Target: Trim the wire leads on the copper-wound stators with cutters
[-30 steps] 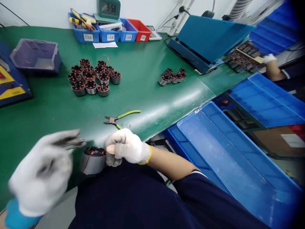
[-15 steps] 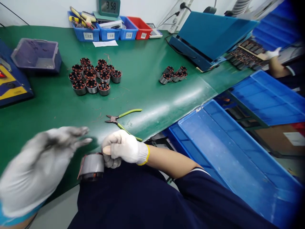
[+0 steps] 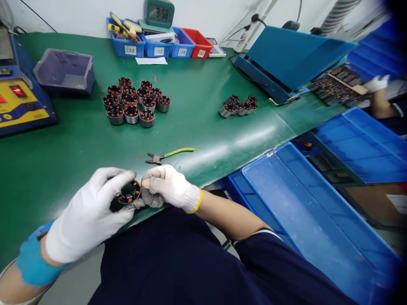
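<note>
A motor stator [image 3: 129,194], a short ring with a dark core and copper windings, sits in my gloved left hand [image 3: 95,207], its open end turned up toward me. The thumb and fingers of that hand wrap around it from the left. Right beside the stator's right edge, my gloved right hand [image 3: 168,186] is closed in a pinch; whatever lies between its fingertips is too small to make out. Just beyond the hands, diagonal cutters [image 3: 159,158] with green handles lie on the bench, jaws to the left; my right hand hides one handle.
Several stators [image 3: 130,101] stand grouped on the green bench [image 3: 197,127], with a smaller cluster [image 3: 238,106] further right. A purple bin [image 3: 63,70], tool boxes [image 3: 129,47] and a blue machine [image 3: 286,59] stand behind. Blue crates [image 3: 305,212] are below right. A co-worker's gloved hand [image 3: 378,83] shows far right.
My left hand has come in from the left and taken hold of the stator. The stator has turned from its side to show its open end. My right hand stays pinched beside it.
</note>
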The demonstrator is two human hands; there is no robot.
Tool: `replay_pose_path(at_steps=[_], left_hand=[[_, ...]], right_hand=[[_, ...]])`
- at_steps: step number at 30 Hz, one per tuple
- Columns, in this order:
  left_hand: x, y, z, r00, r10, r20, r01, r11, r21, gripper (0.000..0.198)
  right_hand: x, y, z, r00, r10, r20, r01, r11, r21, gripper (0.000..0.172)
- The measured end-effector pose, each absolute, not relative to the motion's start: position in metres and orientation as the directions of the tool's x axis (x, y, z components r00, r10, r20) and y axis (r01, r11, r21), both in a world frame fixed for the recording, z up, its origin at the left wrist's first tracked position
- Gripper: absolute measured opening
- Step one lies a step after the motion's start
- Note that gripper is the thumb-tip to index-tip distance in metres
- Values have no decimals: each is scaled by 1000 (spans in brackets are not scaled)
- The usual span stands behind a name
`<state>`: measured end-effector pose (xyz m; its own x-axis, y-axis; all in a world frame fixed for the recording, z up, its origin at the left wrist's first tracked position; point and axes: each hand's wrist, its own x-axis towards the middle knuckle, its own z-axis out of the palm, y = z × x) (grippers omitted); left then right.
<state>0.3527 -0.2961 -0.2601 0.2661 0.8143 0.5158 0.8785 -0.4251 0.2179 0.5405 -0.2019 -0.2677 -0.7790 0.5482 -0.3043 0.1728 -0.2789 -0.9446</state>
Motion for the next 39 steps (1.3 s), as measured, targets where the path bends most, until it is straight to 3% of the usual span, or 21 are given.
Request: replay_pose_path(at_steps=[2, 4, 6, 8, 11, 14, 17, 21, 22, 24, 25, 26, 30, 33, 39], left_hand=[[354, -294, -262, 229, 826, 515, 882, -400, 251, 36], [353, -293, -263, 189, 842, 505, 878, -375, 297, 34], [353, -292, -263, 172, 848, 501, 873, -367, 320, 34], [353, -292, -263, 161, 855, 493, 869, -360, 340, 33], [354, -292, -264, 146, 884, 444, 867, -331, 372, 31], [354, -291, -265, 140, 915, 378, 863, -300, 407, 32], [352, -290, -265, 93, 948, 306, 859, -231, 457, 35], [347, -287, -263, -17, 989, 150, 893, -52, 446, 28], [346, -287, -263, -45, 991, 127, 905, -13, 424, 27], [343, -285, -263, -54, 991, 119, 926, 5, 378, 27], [342, -285, -264, -36, 991, 127, 933, -12, 360, 26], [341, -284, -265, -13, 992, 129, 938, -33, 344, 25], [340, -281, -266, -7, 992, 127, 940, -37, 340, 24], [341, -279, -264, -57, 991, 118, 924, 8, 383, 26], [343, -276, -262, -90, 983, 158, 883, 5, 470, 27]], right_hand=[[544, -199, -267, -781, 601, -166, 212, 5, -977, 23], [550, -196, -266, -754, 638, 152, 219, 464, -859, 27], [553, -193, -264, -752, 490, 441, 227, 821, -524, 39], [552, -192, -263, -828, 301, 473, 229, 952, -204, 35], [548, -193, -261, -936, 209, 283, 232, 971, 51, 29], [554, -191, -257, -966, 207, 155, 226, 966, 122, 31], [574, -178, -257, -941, 313, 129, 325, 942, 82, 33], [607, -153, -261, -816, 552, 175, 544, 834, -94, 44], [613, -147, -263, -773, 608, 182, 595, 794, -125, 59], [624, -141, -266, -723, 675, 148, 660, 738, -141, 108], [628, -139, -267, -720, 686, 107, 674, 728, -130, 125], [630, -139, -268, -725, 686, 57, 677, 726, -118, 132], [631, -148, -261, -733, 675, -81, 680, 729, -80, 118], [622, -157, -247, -719, 678, -152, 683, 730, 24, 105], [600, -169, -227, -696, 687, -207, 643, 726, 245, 50]])
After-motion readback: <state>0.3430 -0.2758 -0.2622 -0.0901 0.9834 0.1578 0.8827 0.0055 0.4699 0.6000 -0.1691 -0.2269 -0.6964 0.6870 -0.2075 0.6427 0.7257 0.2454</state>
